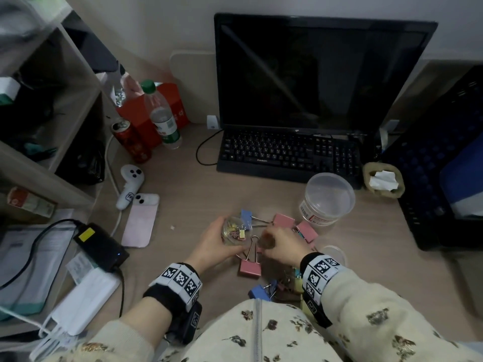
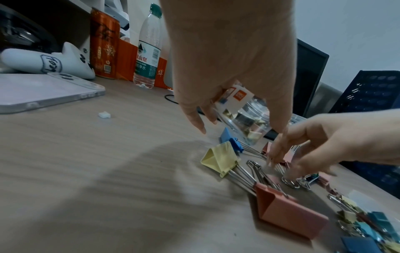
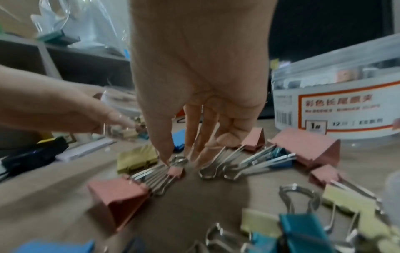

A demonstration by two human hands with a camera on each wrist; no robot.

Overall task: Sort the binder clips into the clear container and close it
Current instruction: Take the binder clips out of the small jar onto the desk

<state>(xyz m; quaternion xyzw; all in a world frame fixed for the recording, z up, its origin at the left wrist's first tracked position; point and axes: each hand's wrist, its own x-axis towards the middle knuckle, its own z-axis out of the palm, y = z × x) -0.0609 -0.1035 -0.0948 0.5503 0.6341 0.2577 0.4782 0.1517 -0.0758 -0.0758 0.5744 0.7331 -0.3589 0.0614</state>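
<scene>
While I watch from far away, my left hand [image 1: 217,240] holds the small clear jar [image 1: 233,230] tilted, its fingers [image 2: 195,119] curled around it, so the mouth faces the loose clips and the way for each is short. It already carries some small clips. Just to its right, my right hand [image 1: 281,246] comes down on a small pink clip [image 3: 176,171]; thumb and forefinger are close at its wire handle, but I cannot tell if they pinch it yet. Many binder clips [image 1: 250,267] lie spread on the bench [image 1: 183,202]. Further right, the big tub [image 1: 326,199] stands open, I think for the large ones.
</scene>
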